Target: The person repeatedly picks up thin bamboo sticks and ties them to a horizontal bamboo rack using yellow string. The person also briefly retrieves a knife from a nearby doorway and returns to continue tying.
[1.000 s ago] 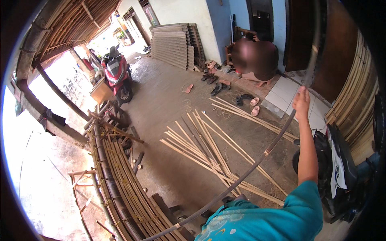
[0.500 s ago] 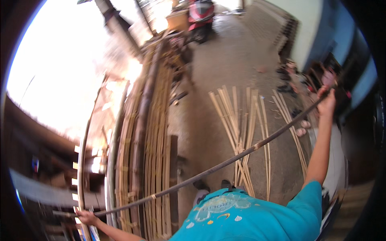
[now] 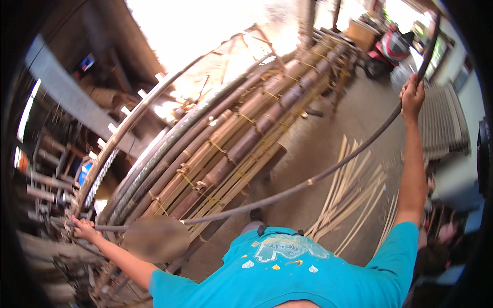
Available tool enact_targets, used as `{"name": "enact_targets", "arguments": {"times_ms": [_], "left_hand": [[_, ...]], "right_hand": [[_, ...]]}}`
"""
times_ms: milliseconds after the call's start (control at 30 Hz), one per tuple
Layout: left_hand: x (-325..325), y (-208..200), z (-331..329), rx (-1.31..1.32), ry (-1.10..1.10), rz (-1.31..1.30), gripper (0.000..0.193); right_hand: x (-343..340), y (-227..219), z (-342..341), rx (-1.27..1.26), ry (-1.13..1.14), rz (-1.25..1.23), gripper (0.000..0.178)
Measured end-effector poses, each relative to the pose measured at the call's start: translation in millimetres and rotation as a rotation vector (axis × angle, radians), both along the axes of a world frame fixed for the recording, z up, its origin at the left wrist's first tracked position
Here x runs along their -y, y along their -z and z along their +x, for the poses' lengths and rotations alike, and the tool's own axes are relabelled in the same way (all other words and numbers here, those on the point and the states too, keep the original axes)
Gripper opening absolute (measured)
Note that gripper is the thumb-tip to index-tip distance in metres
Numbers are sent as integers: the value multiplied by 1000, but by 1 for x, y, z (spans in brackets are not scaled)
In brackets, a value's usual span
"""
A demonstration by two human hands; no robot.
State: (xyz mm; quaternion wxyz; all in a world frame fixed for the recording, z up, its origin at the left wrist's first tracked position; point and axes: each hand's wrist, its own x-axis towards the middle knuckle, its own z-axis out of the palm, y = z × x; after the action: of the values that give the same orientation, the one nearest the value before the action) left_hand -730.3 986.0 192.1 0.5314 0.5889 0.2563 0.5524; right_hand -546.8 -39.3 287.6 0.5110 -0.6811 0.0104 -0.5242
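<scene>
Left hand [image 3: 86, 229] and right hand [image 3: 412, 98], spread wide, both grip the pole [image 3: 277, 196] ahead of the shirt [image 3: 287, 269]; turning carelessly could clip its long ends on the bamboo [image 3: 267, 122].

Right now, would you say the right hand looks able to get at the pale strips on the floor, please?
Probably not: the right hand is closed around the dark pole and held up, away from the pale strips on the floor, which the pole partly crosses in this view.
</scene>
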Motion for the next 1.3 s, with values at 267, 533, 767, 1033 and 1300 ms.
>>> {"name": "enact_targets", "arguments": {"times_ms": [267, 533, 767, 1033, 1300], "left_hand": [[-118, 143, -117, 67, -456, -338, 40], [-38, 204, -122, -185, -381, -557, 93], [68, 175, -11, -940, -360, -390, 69], [419, 130, 279, -518, 440, 398, 34], [664, 160, 445, -582, 751, 644, 33]], "right_hand": [[8, 131, 300, -86, -698, 728, 49], [-80, 279, 469, -261, -705, 780, 21], [-161, 326, 496, -567, -588, 722, 44], [-235, 313, 410, -571, -751, 851, 22], [-161, 247, 369, -789, -1178, 944, 25]]}}
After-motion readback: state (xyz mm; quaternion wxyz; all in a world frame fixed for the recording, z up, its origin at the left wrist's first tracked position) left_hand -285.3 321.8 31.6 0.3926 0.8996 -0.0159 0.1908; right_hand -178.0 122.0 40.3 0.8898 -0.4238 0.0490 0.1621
